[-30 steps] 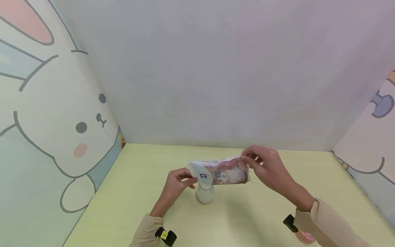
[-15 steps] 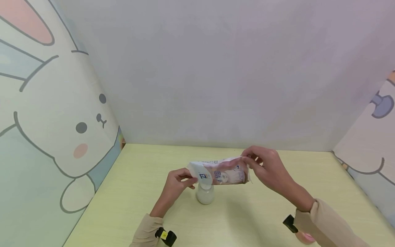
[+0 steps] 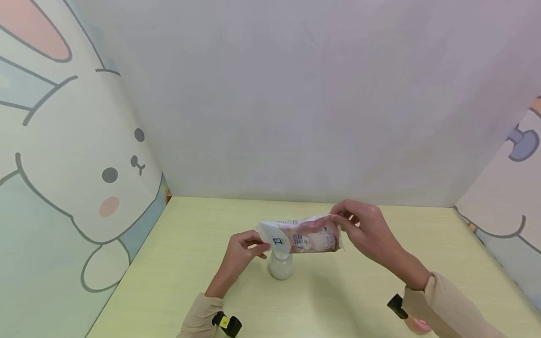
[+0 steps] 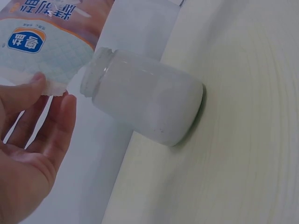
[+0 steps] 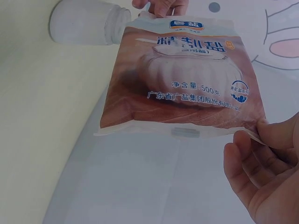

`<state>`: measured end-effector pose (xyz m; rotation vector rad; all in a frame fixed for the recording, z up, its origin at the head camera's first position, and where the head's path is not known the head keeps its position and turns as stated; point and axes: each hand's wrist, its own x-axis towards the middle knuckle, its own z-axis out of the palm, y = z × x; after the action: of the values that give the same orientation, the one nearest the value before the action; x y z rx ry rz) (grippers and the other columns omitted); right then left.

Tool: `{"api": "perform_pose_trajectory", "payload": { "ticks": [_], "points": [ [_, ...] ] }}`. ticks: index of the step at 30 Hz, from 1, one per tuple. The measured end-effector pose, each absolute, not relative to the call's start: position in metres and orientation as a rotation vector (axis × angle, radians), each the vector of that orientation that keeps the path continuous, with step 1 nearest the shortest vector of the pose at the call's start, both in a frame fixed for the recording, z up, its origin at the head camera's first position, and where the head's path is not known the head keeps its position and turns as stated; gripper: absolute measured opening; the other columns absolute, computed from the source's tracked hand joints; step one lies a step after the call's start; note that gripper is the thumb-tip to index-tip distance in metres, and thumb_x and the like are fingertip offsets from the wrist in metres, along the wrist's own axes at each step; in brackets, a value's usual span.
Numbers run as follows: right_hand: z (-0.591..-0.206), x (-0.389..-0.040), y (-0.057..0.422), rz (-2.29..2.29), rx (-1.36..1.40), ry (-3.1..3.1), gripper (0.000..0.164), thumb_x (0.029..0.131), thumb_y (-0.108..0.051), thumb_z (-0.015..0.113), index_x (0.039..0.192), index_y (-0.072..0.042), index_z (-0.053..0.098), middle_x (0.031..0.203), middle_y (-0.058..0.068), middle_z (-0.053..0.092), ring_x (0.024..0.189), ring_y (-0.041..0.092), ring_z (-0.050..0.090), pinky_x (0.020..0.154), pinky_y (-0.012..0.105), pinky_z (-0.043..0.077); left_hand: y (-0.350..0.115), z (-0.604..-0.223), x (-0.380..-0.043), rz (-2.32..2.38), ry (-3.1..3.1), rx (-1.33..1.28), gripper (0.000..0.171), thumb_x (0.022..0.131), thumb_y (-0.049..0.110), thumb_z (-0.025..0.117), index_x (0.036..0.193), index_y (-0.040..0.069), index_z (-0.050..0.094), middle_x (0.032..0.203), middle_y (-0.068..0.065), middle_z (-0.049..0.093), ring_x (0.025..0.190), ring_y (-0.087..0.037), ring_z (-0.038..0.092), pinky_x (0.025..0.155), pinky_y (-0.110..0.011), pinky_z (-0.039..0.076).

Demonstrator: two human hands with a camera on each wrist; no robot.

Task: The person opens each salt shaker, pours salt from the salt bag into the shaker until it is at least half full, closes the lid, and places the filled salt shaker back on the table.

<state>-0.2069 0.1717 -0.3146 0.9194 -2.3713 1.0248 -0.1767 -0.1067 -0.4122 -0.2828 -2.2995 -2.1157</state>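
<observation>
A brown and white bag of salt point(image 3: 314, 237), printed with 500 g on its front, lies slanted in the air between both hands. My left hand point(image 3: 240, 253) pinches its white corner near the mouth of a glass jar point(image 3: 281, 267). At the bag's other end, my right hand point(image 3: 365, 225) holds the bottom corner between thumb and fingers, higher than the left. The jar stands upright on the table and looks whitish inside in the left wrist view. In the head view the bag's end overlaps the jar's neck and hides its opening.
A round pink object point(image 3: 418, 325) lies on the pale yellow table point(image 3: 203, 220) near the right sleeve, partly hidden by it. A grey wall point(image 3: 296, 117) closes off the back. Panels with a cartoon rabbit point(image 3: 84, 155) flank the table.
</observation>
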Motion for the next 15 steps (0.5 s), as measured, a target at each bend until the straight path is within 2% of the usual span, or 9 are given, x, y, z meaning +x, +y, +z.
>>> {"api": "perform_pose_trajectory", "payload": {
  "ticks": [15],
  "points": [
    [-0.3153,-0.207,0.1715,1.029,0.932,-2.36,0.016,0.077,0.001,0.064,0.079,-0.015,0.062,0.071,-0.011,0.057,0.06,0.004,0.048,0.051,0.02,0.047,-0.1065,-0.4137,-0.1772,-2.141,-2.283,-0.299,0.014,0.079,0.003,0.064,0.093,0.004,0.064,0.093,-0.012,0.061,0.084,-0.025,0.059,0.066,-0.04,0.054]
  ]
}}
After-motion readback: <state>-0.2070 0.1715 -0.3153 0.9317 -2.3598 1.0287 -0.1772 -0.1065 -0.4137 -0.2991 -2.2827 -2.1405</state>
